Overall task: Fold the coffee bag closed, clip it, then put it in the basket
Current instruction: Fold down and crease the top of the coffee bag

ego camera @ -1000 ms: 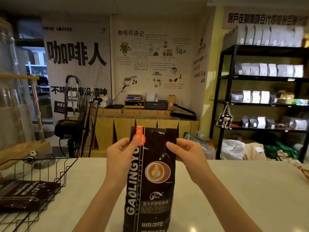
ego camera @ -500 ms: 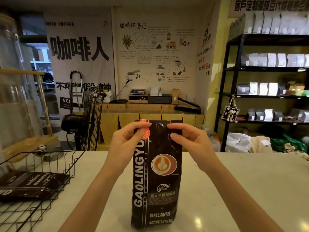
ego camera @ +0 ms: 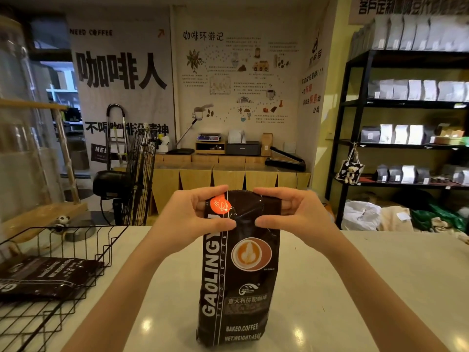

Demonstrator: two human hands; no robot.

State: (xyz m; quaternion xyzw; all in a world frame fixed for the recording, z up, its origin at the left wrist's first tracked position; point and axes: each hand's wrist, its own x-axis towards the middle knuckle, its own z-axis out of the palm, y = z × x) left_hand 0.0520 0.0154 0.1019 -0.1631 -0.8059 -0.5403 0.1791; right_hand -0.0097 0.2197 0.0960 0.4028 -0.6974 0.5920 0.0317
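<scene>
- Basket (ego camera: 76, 252): black wire, at the far left edge of the bench. One dark coffee pouch (ego camera: 43, 278) already lies flat inside it. Well apart from the bag I am working on.
- My left hand (ego camera: 187, 219): closed in a pinch on the bag's top left corner, thumb in front just under the orange sticker (ego camera: 220, 205), fingers curled over the top and behind.
- Coffee bag (ego camera: 236, 280): tall, dark, glossy, standing upright on the bench in the middle, directly in front of me. Its top is bent over toward me into a rounded roll, held between both hands. Judged as follows:
  - Lower body looks full and firm, so probably heavy enough to stand unaided.
  - Film at the top creases where I press, so it is soft but likely springy; I expect the fold to open if released before clipping.
  - Shiny surface may be slippery; best held at the two ends of the fold, and later around the packed middle for lifting.
- My right hand (ego camera: 291, 214): closed in a matching pinch on the top right corner, thumb in front, fingers wrapped over the roll.
- Clip: none visible anywhere in view; I cannot tell where it is.
- Bench (ego camera: 368, 288): pale, polished, bare to the right of the bag.
- Shelf unit (ego camera: 355, 118): black, against the right wall beyond the bench, stocked with pale pouches.
- Status, as I judge it: folding under way; clipping and basket steps not yet done.
</scene>
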